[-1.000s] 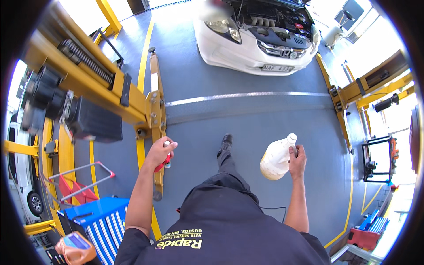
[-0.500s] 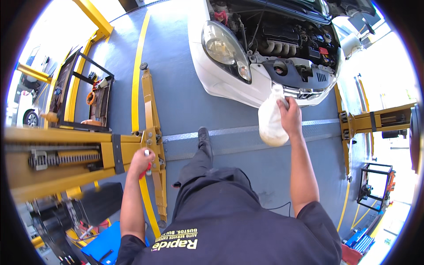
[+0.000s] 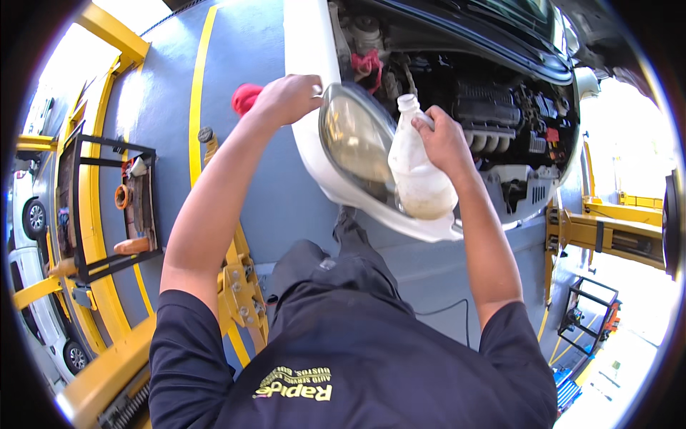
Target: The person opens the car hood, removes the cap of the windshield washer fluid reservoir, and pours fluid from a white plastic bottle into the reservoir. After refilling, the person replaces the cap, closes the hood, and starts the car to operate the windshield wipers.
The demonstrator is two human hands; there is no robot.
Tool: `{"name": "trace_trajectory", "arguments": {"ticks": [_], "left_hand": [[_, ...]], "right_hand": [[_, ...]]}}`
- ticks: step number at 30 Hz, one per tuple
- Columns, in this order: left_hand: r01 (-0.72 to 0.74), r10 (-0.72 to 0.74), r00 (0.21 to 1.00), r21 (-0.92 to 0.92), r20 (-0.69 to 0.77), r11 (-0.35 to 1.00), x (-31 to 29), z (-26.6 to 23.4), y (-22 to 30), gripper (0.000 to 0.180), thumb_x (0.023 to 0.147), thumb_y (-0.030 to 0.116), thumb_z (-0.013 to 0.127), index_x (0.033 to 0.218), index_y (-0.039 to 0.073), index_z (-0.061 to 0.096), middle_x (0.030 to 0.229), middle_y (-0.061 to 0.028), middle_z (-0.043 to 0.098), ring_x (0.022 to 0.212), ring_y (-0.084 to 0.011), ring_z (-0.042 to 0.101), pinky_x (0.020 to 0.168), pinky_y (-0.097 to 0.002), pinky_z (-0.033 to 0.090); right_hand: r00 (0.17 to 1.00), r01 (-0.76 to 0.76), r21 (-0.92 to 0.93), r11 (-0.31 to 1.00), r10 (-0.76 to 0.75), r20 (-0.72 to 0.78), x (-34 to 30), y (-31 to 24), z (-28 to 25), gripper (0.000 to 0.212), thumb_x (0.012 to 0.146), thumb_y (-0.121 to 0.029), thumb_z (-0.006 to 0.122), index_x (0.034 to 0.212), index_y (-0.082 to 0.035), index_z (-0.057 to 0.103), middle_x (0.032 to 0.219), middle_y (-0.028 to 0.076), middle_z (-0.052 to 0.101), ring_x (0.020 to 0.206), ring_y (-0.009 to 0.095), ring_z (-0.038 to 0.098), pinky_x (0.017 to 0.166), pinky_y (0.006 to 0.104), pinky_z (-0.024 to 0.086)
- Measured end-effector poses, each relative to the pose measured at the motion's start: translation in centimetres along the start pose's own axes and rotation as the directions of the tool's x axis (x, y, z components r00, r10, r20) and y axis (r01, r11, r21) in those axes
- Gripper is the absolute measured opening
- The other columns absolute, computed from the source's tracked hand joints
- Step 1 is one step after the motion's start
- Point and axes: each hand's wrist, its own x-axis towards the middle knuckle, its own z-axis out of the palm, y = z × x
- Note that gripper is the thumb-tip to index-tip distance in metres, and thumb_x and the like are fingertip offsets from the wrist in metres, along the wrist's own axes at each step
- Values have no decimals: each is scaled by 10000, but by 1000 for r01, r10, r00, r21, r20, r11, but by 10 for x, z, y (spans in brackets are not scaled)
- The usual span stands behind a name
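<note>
My right hand [image 3: 444,143] is closed round the neck of a cloudy white plastic bottle [image 3: 423,182]. The bottle stands nearly upright over the front edge of a white car [image 3: 311,154], beside its headlight [image 3: 357,136], with a pale top at the mouth. My left hand [image 3: 289,99] is above the fender by the headlight, its fingers closed. A bunched red cloth [image 3: 246,99] sticks out of that hand, and something small and white shows at its fingertips, too blurred to name. Another red cloth [image 3: 366,68] lies in the open engine bay, near the strut top.
The engine [image 3: 486,104] lies exposed under the raised hood. A yellow lift arm [image 3: 243,289] stands at my left, and another lift arm [image 3: 614,239] at the right. A black-framed cart [image 3: 118,207] is at the far left. A black cable [image 3: 457,304] runs along the grey floor.
I have stepped forward to the car. My left hand has risen from beside the lift arm to the fender. My right hand has brought the bottle over the car's front, near the headlight.
</note>
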Motion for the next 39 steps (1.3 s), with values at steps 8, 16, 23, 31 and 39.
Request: {"name": "trace_trajectory", "arguments": {"ticks": [8, 16, 23, 31, 39], "left_hand": [[-321, 224, 929, 336, 295, 886, 236, 65, -1, 379, 872, 322, 780, 1174, 98, 728, 1199, -130, 706, 1100, -330, 720, 890, -461, 596], [-476, 189, 711, 265, 678, 839, 312, 47, 8, 285, 887, 198, 723, 1143, 108, 807, 1044, -119, 793, 963, -317, 747, 814, -435, 588], [-360, 161, 468, 21, 869, 933, 347, 33, -3, 364, 781, 142, 849, 1143, 124, 812, 1067, -107, 791, 931, -285, 744, 774, -454, 589], [-295, 111, 458, 32, 882, 955, 353, 33, -2, 248, 853, 140, 770, 1092, 104, 824, 1008, -120, 776, 884, -299, 725, 767, -437, 581], [-372, 131, 466, 59, 875, 926, 356, 27, 1, 236, 888, 161, 732, 1085, 58, 813, 1005, -132, 776, 871, -302, 730, 771, -438, 579]], "right_hand": [[964, -210, -64, 976, 217, 151, 119, -22, 27, 328, 1023, -313, 680, 1099, 4, 649, 965, 239, 726, 931, 402, 709, 868, 456, 523], [952, -183, -91, 979, 199, 232, 170, -44, 26, 305, 1014, -269, 672, 1110, 20, 654, 896, 259, 709, 861, 457, 677, 795, 498, 510], [923, -209, -215, 954, 265, 280, 210, -36, 39, 288, 1007, -252, 680, 1108, 15, 636, 955, 219, 706, 897, 401, 676, 839, 442, 514], [884, -155, -288, 945, 263, 387, 235, -27, 52, 290, 1004, -237, 682, 1148, 12, 647, 987, 254, 724, 946, 443, 687, 855, 471, 516], [882, -129, -356, 925, 272, 386, 244, -15, 64, 283, 1001, -228, 680, 1127, 23, 645, 999, 268, 725, 976, 474, 678, 856, 505, 518]]}}
